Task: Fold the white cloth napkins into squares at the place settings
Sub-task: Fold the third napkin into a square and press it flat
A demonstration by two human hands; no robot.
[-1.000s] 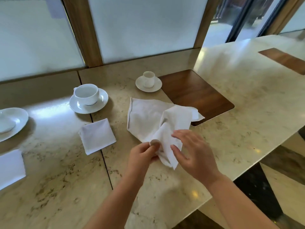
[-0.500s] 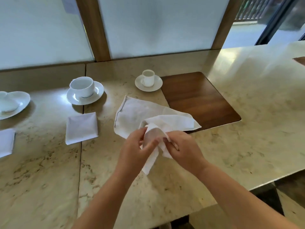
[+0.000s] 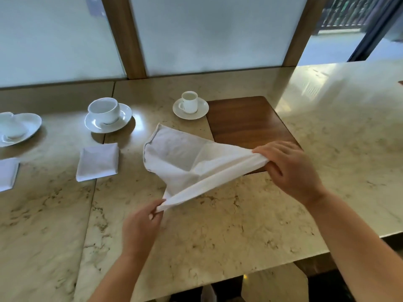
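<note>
Marble bench (image 3: 218, 236) by frosted windows: left hand (image 3: 141, 225) pinches near corner of white napkin (image 3: 174, 158), right hand (image 3: 287, 166) grips far-right end over wooden placemat (image 3: 244, 118), edge stretched diagonally between them, rest trailing left on bench.

We saw two bare forearms reaching in from the lower edge of the view, with no sleeve showing on either as far as the picture went. The left hand (image 3: 141, 225) and the right hand (image 3: 290, 171) wore no gloves. We made out no ring on the fingers that showed and no watch or band at either wrist. One short, unpainted nail was visible on the left hand. Nothing more of the person came into view.
</note>
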